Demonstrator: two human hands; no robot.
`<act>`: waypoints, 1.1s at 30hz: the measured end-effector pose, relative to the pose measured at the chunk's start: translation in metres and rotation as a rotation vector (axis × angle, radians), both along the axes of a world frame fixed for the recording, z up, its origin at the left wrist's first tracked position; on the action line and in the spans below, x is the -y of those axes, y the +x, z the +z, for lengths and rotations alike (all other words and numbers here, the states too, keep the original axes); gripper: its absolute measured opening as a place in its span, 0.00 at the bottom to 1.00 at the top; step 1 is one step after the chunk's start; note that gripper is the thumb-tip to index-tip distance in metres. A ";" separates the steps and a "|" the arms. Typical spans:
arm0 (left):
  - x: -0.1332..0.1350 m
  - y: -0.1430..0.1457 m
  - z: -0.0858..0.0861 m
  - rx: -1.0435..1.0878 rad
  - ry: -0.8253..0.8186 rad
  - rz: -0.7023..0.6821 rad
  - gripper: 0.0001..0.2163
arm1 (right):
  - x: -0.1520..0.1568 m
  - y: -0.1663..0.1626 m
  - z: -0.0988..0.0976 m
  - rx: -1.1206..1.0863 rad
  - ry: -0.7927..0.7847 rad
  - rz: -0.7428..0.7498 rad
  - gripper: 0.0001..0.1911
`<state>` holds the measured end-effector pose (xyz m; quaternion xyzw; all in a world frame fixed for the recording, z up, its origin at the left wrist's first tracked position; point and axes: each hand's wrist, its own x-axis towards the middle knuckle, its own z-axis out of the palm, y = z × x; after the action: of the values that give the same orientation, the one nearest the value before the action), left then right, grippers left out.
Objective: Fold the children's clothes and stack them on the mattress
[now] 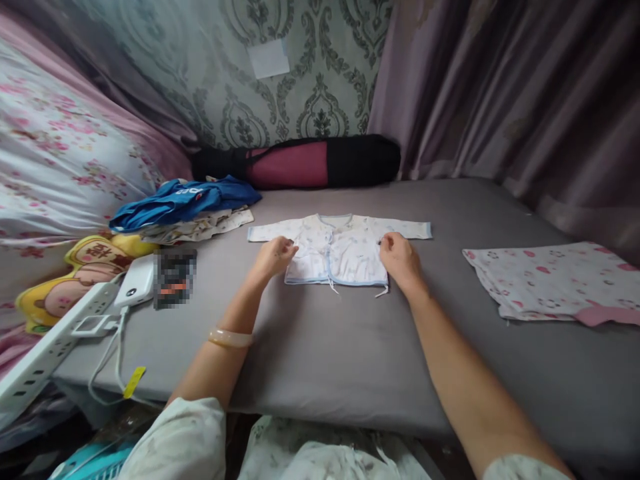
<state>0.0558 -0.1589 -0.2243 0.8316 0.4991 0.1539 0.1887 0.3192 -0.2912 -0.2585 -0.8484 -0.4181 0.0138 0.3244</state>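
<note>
A small white baby shirt [340, 253] lies spread flat on the grey bed surface, its two sleeves stretched out to the sides. Pale blue trim runs round its neck, cuffs, front edge and hem, and thin white ties hang below the hem. My left hand [276, 256] is closed in a pinch at the shirt's left side, just under the sleeve. At the opposite side, my right hand [400, 259] pinches the edge below the other sleeve. Fingertips of both hands partly hide the fabric they hold.
Folded patterned cloth [550, 277] lies at the right. To the left are blue clothing [185, 203], a white power bank [136, 280], a power strip [65, 343] with cables and a yellow plush [55, 293]. A black and maroon bag [290, 165] lies along the wall.
</note>
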 end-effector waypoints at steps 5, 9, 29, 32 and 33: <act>0.006 -0.017 -0.020 -0.113 -0.095 0.098 0.13 | 0.011 0.037 -0.002 -0.199 -0.440 -0.044 0.20; 0.017 -0.019 -0.023 -0.019 -0.200 0.113 0.16 | 0.011 0.032 -0.001 -0.266 -0.621 0.060 0.23; 0.027 -0.031 -0.027 0.081 -0.202 -0.048 0.17 | 0.029 0.020 0.022 -0.397 -0.685 0.296 0.16; 0.026 -0.031 -0.026 0.036 -0.217 -0.075 0.15 | 0.030 0.020 0.023 -0.394 -0.695 0.300 0.16; 0.026 -0.031 -0.026 0.021 -0.221 -0.077 0.15 | 0.030 0.020 0.023 -0.391 -0.697 0.301 0.16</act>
<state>0.0252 -0.1846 -0.2502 0.8227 0.4786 0.0991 0.2903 0.3396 -0.3210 -0.2359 -0.8183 -0.4381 0.3620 0.0860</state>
